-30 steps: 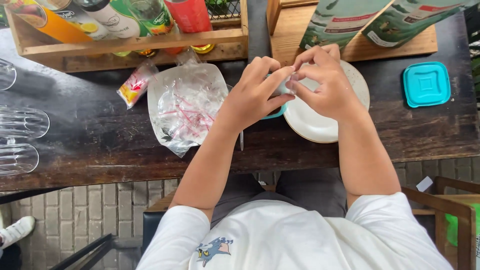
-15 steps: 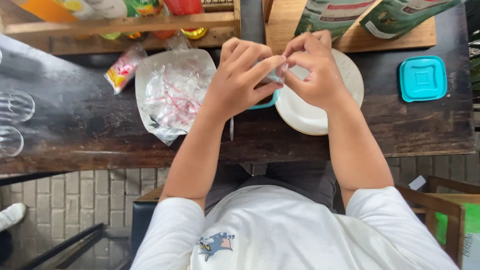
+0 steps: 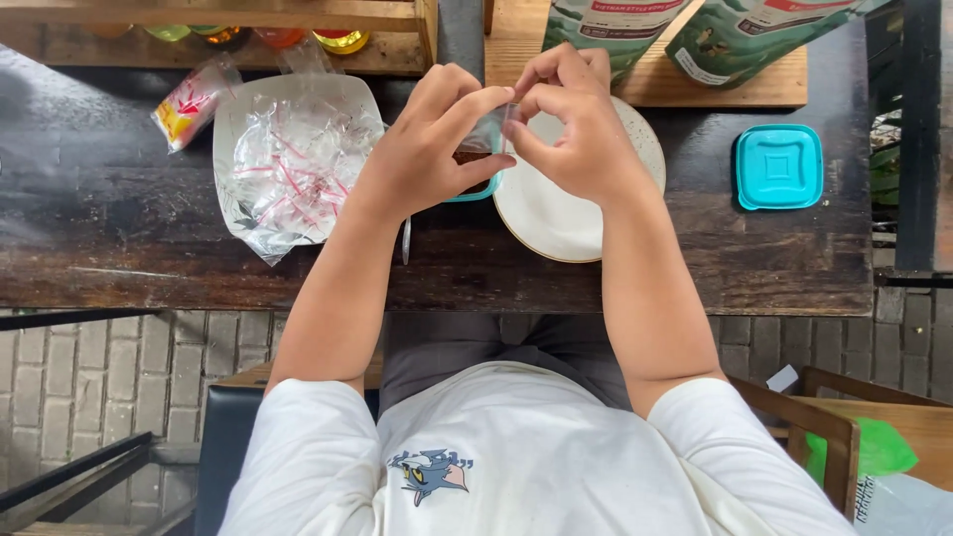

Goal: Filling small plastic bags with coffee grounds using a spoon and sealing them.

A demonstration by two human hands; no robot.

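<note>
Both forearms are reaching forward from the body with the left hand and right hand meeting fingertip to fingertip, each grip pinching a small clear plastic packet that is being held above a teal container with dark contents, just beside a white plate. The dark wooden table is also carrying crumpled clear wrappers on the left and a teal square lid well apart on the right, with grey brick paving lying below the table edge
</note>
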